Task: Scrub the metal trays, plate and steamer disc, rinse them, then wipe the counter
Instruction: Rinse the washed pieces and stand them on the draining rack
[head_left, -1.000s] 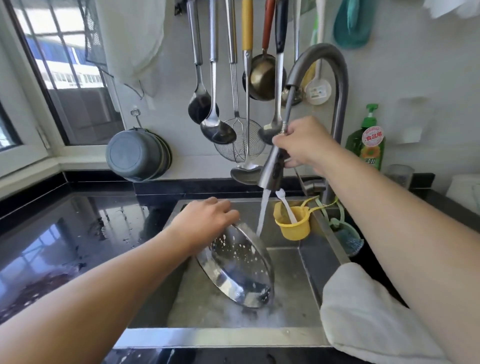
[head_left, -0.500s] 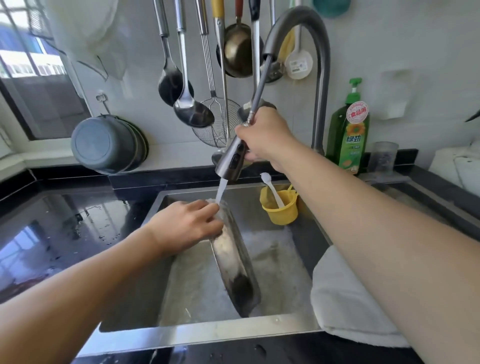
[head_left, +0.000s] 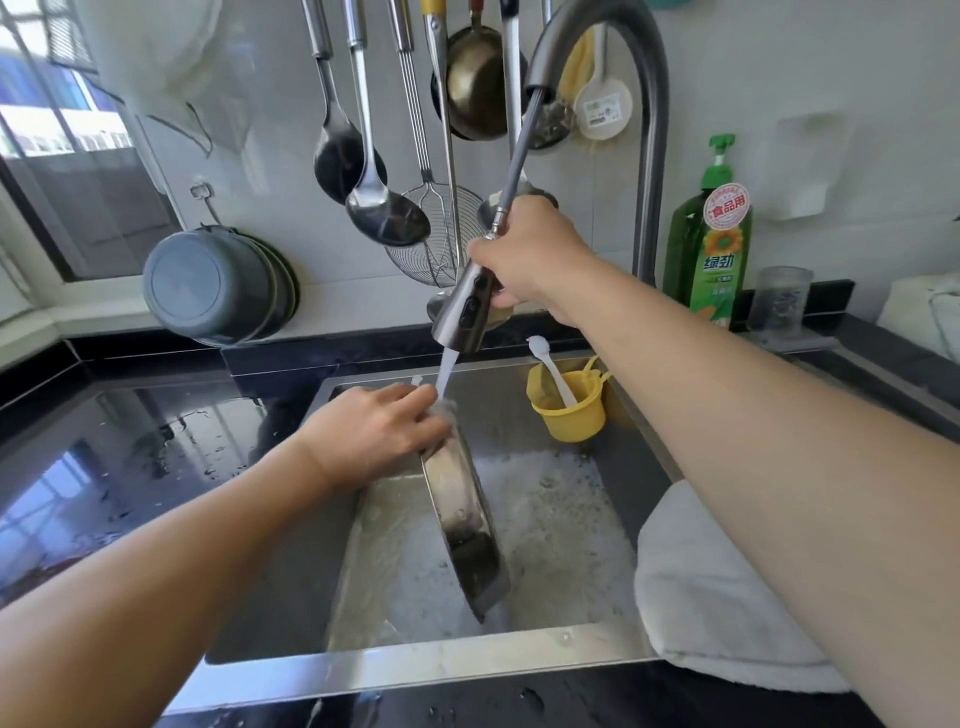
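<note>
Tray: round metal tray (head_left: 464, 525) stood on edge over the sink (head_left: 363, 670), seen almost edge-on, so only its rim and shallow wall show; the upper stretch is pale and wet, the lower stretch dark and glossy; its lowest point sits near the sink floor, though contact cannot be told.
Left hand: left hand (head_left: 371, 431) grips the tray's top rim, fingers curled over the edge.
Right hand: right hand (head_left: 530, 254) wraps round the pull-out spray head (head_left: 464, 312), thumb side toward the camera, the grey hose (head_left: 519, 161) running up from it to the faucet neck (head_left: 652, 156).
Water: white stream (head_left: 445, 371) falls from the spray head onto the tray's rim, right at the left fingers, and splashes there.
Sink floor: wet, with thin white foam (head_left: 550, 519) spread to the right of the tray.
Yellow cup: small yellow cup (head_left: 569, 410) hung at the sink's back right corner, a white spoon (head_left: 550, 369) leaning in it.
Cloth: white cloth (head_left: 711, 608) draped over the sink's right edge, under the right forearm.
Counter: black counter (head_left: 119, 467) left of the sink, glossy, with scattered water drops.
Wall: ladles (head_left: 384, 213), a wire skimmer (head_left: 441, 234) and a small brass pan (head_left: 475, 83) hang behind the faucet; grey bowls (head_left: 213, 286) hang to the left; green dish soap bottle (head_left: 709, 244) stands right of the faucet.
</note>
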